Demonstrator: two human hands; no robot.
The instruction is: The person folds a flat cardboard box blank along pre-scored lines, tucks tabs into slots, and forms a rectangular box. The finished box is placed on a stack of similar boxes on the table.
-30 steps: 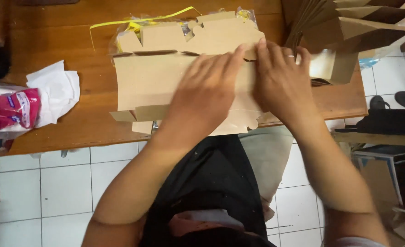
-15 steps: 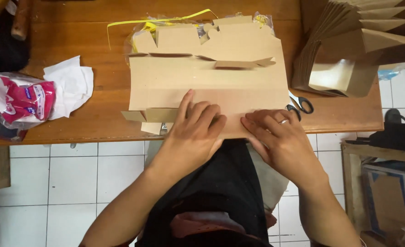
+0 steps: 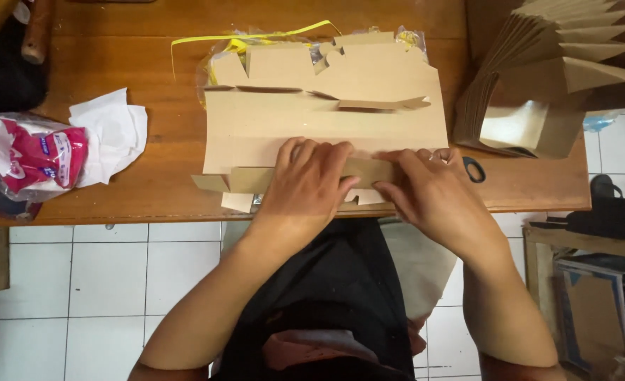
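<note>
A flat brown cardboard box blank (image 3: 326,106) with cut flaps lies on the wooden table (image 3: 150,183), on top of a plastic-wrapped stack tied with yellow strapping (image 3: 256,37). My left hand (image 3: 309,180) presses palm-down on the blank's near edge, fingers spread over a folded strip. Beside it, my right hand (image 3: 429,187) pinches and presses the same near strip with its fingertips. Both hands rest at the table's front edge.
A pile of folded brown cardboard boxes (image 3: 552,77) stands at the right. Black scissor handles (image 3: 474,169) peek out beside my right hand. White paper (image 3: 111,134) and a pink-and-white plastic bag (image 3: 27,155) lie at the left. White tiled floor lies below.
Both hands slid from the middle of the blank back to its near edge and now press the folded strip there. The camera view shifted slightly.
</note>
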